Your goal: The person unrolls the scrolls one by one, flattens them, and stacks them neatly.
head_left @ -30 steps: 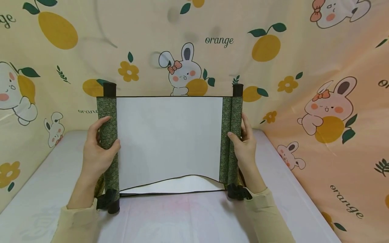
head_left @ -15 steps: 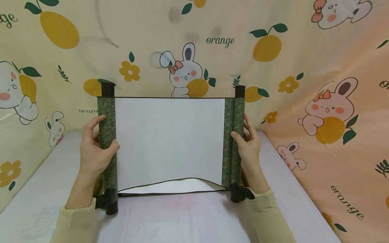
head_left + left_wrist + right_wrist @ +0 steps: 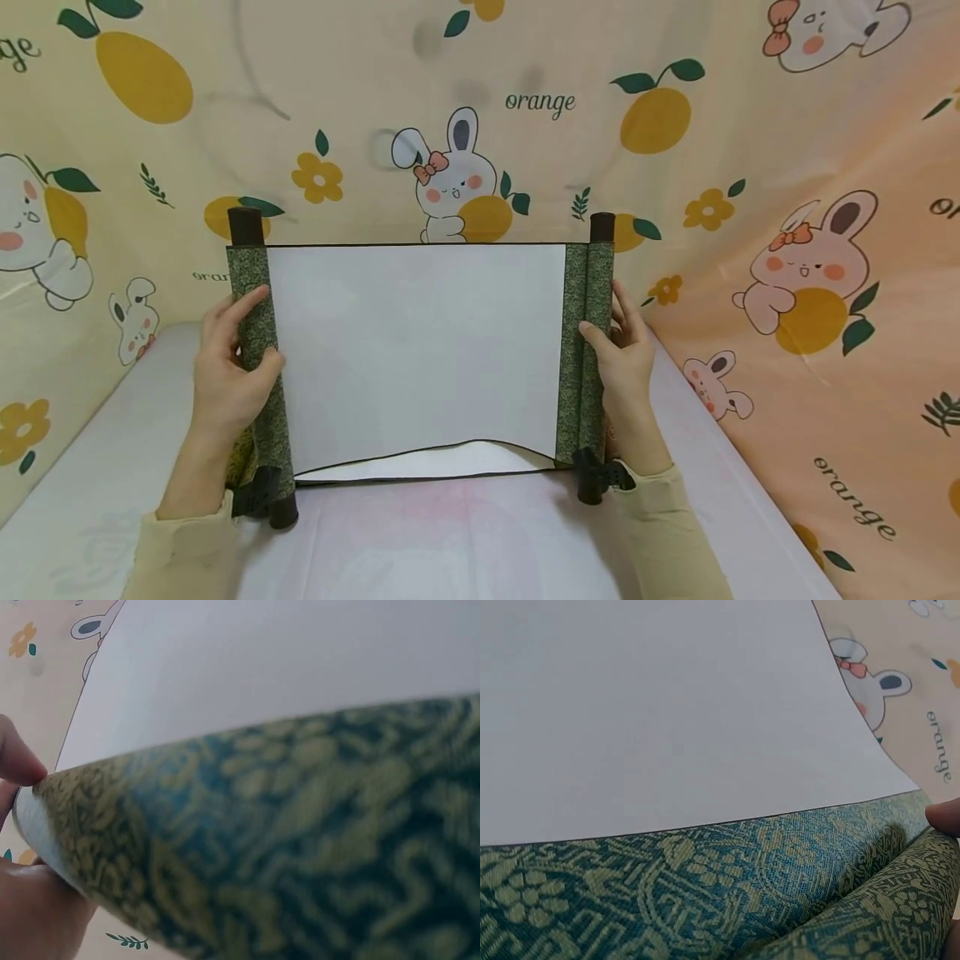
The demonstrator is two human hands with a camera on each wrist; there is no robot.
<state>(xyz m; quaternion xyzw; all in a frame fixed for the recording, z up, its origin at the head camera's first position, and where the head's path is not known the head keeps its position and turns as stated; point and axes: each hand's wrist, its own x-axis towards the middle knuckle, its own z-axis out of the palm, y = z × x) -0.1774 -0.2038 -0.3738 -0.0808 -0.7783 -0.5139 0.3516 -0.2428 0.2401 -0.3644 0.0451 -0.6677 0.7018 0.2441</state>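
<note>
A hanging scroll (image 3: 420, 342) stands partly unrolled in the head view, with blank white paper between two rolls backed in green patterned brocade. My left hand (image 3: 228, 383) grips the left roll (image 3: 264, 333), thumb in front near the paper's edge. On the other side, my right hand (image 3: 628, 371) holds the right roll (image 3: 598, 287), its thumb pressing the front. Dark rod ends stick out above and below both rolls. The lower edge of the paper bows upward. In the left wrist view brocade (image 3: 300, 825) fills the front; the right wrist view shows a brocade strip (image 3: 705, 870) beside the roll.
A white-covered table (image 3: 450, 542) lies under the scroll. Behind and to the sides hangs a cream cloth (image 3: 360, 83) printed with rabbits, oranges and flowers. Black straps (image 3: 257, 493) sit at the wrists near the sleeve cuffs.
Both hands have moved apart, the left one leftward and the right one rightward, so the white paper between the rolls shows wider. The left roll now leans left at its top.
</note>
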